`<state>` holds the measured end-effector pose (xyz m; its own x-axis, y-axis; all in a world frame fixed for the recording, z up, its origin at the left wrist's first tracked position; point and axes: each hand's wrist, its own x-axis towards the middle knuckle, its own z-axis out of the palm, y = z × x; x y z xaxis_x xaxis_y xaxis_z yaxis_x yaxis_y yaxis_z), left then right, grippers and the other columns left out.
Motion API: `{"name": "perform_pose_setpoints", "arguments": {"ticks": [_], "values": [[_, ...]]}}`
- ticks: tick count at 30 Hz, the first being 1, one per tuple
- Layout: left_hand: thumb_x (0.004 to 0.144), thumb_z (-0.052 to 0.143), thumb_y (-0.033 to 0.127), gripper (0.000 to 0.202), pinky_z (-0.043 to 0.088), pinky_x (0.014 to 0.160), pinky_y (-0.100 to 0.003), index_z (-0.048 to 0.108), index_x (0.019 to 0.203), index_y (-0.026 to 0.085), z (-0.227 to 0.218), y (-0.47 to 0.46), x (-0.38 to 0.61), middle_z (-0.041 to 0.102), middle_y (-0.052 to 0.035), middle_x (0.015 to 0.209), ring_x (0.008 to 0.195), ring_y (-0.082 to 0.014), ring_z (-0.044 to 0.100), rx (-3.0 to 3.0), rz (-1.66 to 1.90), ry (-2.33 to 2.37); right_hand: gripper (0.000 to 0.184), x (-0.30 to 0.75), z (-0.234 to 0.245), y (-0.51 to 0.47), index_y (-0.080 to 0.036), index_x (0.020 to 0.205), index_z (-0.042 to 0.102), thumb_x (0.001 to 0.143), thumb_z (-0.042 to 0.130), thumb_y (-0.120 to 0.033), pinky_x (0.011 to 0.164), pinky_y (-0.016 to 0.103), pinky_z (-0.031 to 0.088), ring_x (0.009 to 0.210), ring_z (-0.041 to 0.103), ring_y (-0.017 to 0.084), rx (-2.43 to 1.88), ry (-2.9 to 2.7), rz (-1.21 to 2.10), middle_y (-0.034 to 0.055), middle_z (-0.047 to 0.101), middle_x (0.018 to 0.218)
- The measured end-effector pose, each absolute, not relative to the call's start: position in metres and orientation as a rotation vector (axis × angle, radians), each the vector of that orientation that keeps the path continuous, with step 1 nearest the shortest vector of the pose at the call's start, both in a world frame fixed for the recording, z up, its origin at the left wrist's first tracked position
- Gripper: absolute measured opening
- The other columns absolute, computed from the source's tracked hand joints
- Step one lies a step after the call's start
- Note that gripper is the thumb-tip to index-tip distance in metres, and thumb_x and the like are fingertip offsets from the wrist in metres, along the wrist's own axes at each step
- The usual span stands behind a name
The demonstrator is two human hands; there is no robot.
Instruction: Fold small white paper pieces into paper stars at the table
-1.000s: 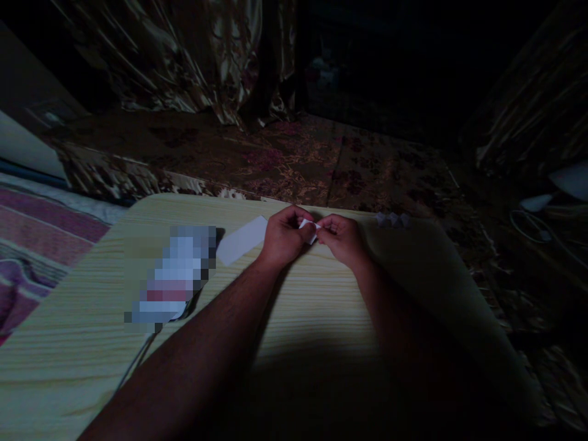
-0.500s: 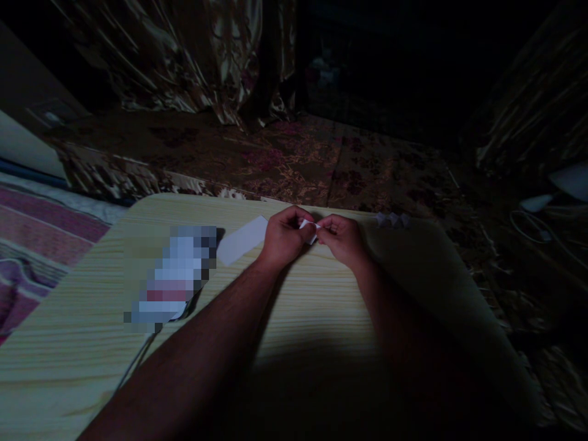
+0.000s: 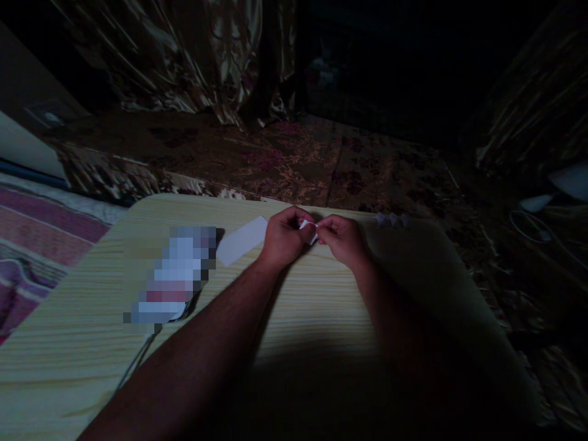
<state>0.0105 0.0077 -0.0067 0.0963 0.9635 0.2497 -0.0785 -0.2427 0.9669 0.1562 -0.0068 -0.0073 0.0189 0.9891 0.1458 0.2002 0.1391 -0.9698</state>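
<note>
Pale wooden table [image 3: 298, 306], dim carpeted room.

Left hand [image 3: 283, 237], right hand [image 3: 342, 240] pinch small, apparently folded, paper [image 3: 309, 231] above table [image 3: 303, 306].

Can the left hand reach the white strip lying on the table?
Probably yes: the white strip lies just beside the left hand, nothing between, but it is pinching a small paper.

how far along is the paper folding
Done, it seems: small folded pieces sit at the far edge of the table. In hand: the left hand and right hand pinch a small white paper between them. Left: one flat paper strip lies unfolded beside the left hand.
</note>
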Motion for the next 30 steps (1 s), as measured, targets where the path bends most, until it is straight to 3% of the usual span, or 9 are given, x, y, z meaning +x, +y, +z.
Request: {"name": "perform_pose_setpoints", "arguments": {"ticks": [5, 9, 15, 30], "values": [[0.066, 0.071, 0.020, 0.015, 0.041, 0.053, -0.021, 0.065, 0.078, 0.015, -0.0042, 0.0067, 0.0115, 0.063, 0.0008, 0.068, 0.057, -0.0092, 0.053, 1.381, 1.334, 0.971, 0.009, 0.1567, -0.0080, -0.0069, -0.018, 0.072, 0.061, 0.073, 0.062, -0.027, 0.050, 0.022, 0.039, 0.050, 0.053, 0.011, -1.262, -1.404, 0.928, -0.0029, 0.058, 0.056], [0.065, 0.074, 0.023, 0.028, 0.045, 0.055, -0.023, 0.065, 0.090, 0.016, -0.0023, 0.0072, 0.0112, 0.065, 0.0002, 0.072, 0.058, -0.0110, 0.057, 1.279, 1.282, 0.957, 0.010, 0.1577, -0.0064, -0.0082, -0.018, 0.073, 0.060, 0.073, 0.061, -0.028, 0.049, 0.022, 0.038, 0.051, 0.052, 0.011, -1.265, -1.408, 0.882, -0.0032, 0.058, 0.056], [0.066, 0.076, 0.031, 0.022, 0.042, 0.053, -0.023, 0.062, 0.071, 0.015, -0.0021, 0.0101, 0.0084, 0.065, -0.0008, 0.065, 0.054, -0.0107, 0.054, 1.296, 1.189, 0.988, 0.010, 0.1579, -0.0053, -0.0088, -0.019, 0.073, 0.059, 0.074, 0.061, -0.028, 0.055, 0.024, 0.042, 0.055, 0.055, 0.011, -1.215, -1.402, 0.886, -0.0020, 0.060, 0.060], [0.059, 0.076, 0.020, 0.010, 0.048, 0.063, -0.028, 0.069, 0.065, 0.015, 0.0014, 0.0105, 0.0077, 0.070, -0.0025, 0.069, 0.062, -0.0142, 0.061, 1.106, 1.277, 0.894, 0.009, 0.1584, -0.0022, -0.0096, -0.019, 0.071, 0.057, 0.075, 0.059, -0.027, 0.050, 0.022, 0.033, 0.051, 0.044, 0.009, -1.223, -1.478, 0.854, -0.0047, 0.053, 0.058]]}}
